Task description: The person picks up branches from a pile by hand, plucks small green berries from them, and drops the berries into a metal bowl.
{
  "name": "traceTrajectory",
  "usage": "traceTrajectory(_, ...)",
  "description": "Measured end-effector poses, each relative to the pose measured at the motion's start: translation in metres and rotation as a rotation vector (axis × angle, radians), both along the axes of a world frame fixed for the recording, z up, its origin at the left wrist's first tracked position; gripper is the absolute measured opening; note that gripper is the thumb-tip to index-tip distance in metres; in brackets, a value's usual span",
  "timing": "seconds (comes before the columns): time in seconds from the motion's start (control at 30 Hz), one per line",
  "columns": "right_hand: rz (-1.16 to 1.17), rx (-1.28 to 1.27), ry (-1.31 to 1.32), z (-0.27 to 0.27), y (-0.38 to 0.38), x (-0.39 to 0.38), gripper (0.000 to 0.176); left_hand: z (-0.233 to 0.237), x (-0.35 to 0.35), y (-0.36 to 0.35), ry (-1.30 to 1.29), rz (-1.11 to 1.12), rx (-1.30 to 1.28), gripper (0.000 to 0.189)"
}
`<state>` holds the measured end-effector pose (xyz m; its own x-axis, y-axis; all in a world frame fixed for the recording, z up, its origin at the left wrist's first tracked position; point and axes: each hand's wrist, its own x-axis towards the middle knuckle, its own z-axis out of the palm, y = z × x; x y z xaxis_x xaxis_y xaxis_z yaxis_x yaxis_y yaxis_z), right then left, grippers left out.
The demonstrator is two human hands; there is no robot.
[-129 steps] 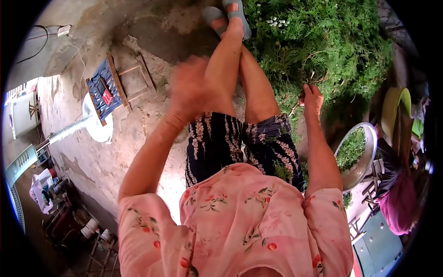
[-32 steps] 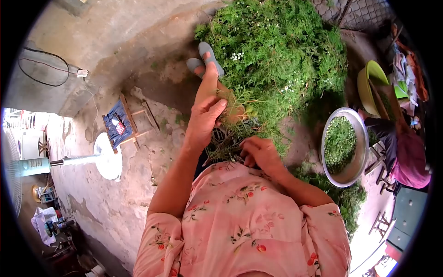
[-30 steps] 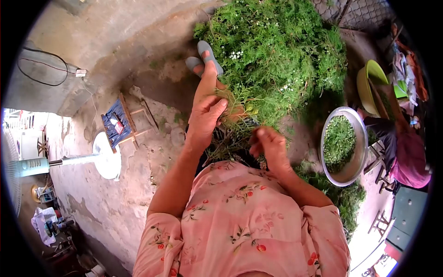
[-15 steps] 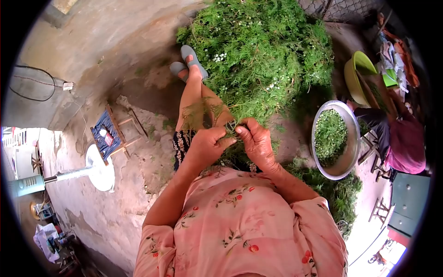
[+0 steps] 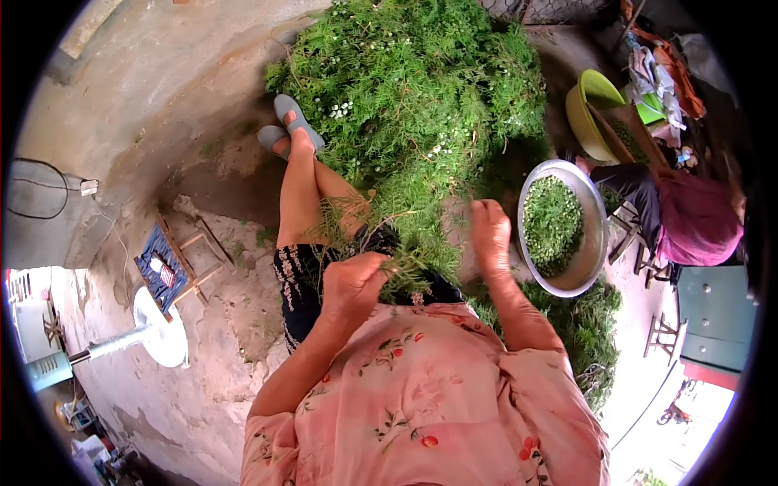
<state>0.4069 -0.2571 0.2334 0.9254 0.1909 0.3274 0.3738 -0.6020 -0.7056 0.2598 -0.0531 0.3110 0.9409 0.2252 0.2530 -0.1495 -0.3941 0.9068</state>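
Observation:
My left hand point(image 5: 353, 285) is closed around a feathery green sprig point(image 5: 405, 271), which hangs over my lap. My right hand point(image 5: 491, 235) is held apart, between the sprig and a round metal basin point(image 5: 590, 279). Its fingers are curled together, and whatever they hold, if anything, is hidden. The basin contains small green pickings point(image 5: 553, 223). Beyond my knees rises a large heap of leafy green branches point(image 5: 413, 89) dotted with small whitish berries or buds.
More greenery point(image 5: 583, 340) lies below the basin. A yellow-green tub point(image 5: 582, 121) stands behind it. At the right sits another person in a purple top point(image 5: 698, 219). To the left are a small folding stool point(image 5: 166, 271) and a white-based pedestal fan point(image 5: 160, 332).
My hands have separated: the right moved away toward the basin, while the left stays over my lap with the sprig. The whole view has shifted slightly.

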Motion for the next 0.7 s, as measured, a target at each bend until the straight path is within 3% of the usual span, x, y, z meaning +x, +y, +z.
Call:
traceTrajectory(0.07,-0.102,-0.008,0.269,0.019,-0.022,0.009,0.011,0.005,-0.004,0.007,0.144,0.018,-0.022,0.009)
traceTrajectory(0.2,-0.180,-0.171,-0.025,0.002,-0.105,0.057,0.024,-0.007,-0.006,0.007,0.076,-0.023,-0.013,0.015)
traceTrajectory(0.27,-0.297,-0.557,-0.099,-0.009,-0.170,0.089,0.031,-0.008,-0.005,0.001,0.036,-0.019,-0.018,0.018)
traceTrajectory(0.33,-0.731,-0.790,-0.013,0.000,-0.181,0.094,0.039,-0.008,-0.008,0.002,0.133,-0.038,-0.061,0.021)
traceTrajectory(0.4,-0.775,-0.718,0.204,0.002,-0.205,0.106,0.044,-0.003,-0.008,0.002,0.118,-0.037,-0.019,0.019)
traceTrajectory(0.47,-0.676,-0.747,0.123,-0.001,-0.198,0.111,0.039,0.001,-0.006,-0.001,0.080,-0.057,-0.062,0.018)
traceTrajectory(0.53,-0.263,-0.517,0.042,0.001,-0.158,0.109,0.030,0.004,-0.009,-0.004,0.050,-0.078,-0.097,0.016)
traceTrajectory(0.6,-0.038,0.042,0.191,0.026,-0.071,0.081,0.022,0.005,-0.010,-0.007,0.123,-0.104,-0.117,0.018)
traceTrajectory(0.7,0.279,0.288,0.289,0.051,0.027,0.046,0.022,0.002,-0.012,-0.010,0.097,-0.119,-0.083,0.017)
